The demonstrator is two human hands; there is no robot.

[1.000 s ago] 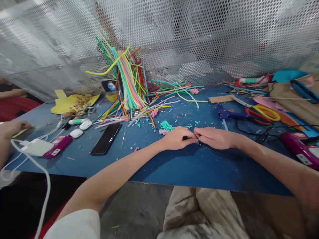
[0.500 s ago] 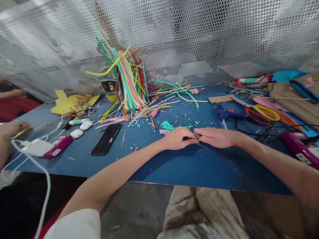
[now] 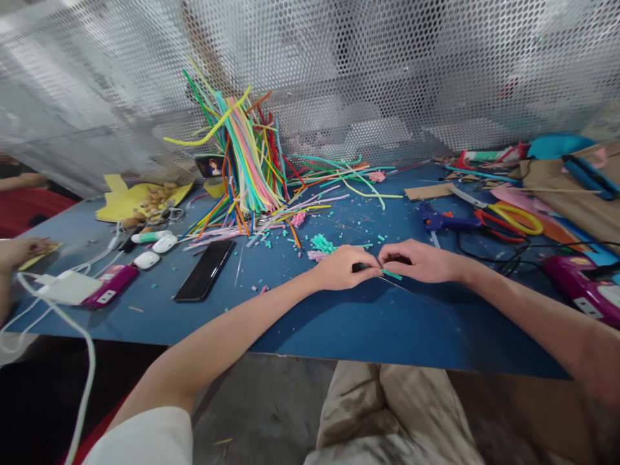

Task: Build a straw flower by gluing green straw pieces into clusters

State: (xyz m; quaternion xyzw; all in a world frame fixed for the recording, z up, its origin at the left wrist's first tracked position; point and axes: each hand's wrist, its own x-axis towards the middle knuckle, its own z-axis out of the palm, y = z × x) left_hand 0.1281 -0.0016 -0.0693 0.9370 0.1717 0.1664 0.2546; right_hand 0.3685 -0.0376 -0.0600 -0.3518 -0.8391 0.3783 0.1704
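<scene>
Close together above the blue table (image 3: 310, 329), my two hands meet fingertip to fingertip. My left hand (image 3: 343, 267) is closed in a pinch on a short teal pipe cleaner (image 3: 392, 275), whose end pokes out to the right. A thin wire-like strand (image 3: 401, 285) runs out beside it. The fingers of my right hand (image 3: 425, 261) are pinched at the same spot, touching the teal piece. The exact grip is partly hidden by the fingers. Just behind my left hand lie a fluffy teal cluster (image 3: 322, 243) and a pale lilac cluster (image 3: 317, 256).
A tall bundle of coloured pipe cleaners (image 3: 254, 161) stands at the back. A black phone (image 3: 204, 271) lies left, with white cables and a purple power strip (image 3: 110, 286). On the right are a blue glue gun (image 3: 450, 222) and scissors (image 3: 516, 218). Another person's hand (image 3: 24, 250) is far left.
My right hand's fingers have lifted and curled, drawing slightly apart from my left. More of the teal pipe cleaner shows between them. My left hand stays nearly in place.
</scene>
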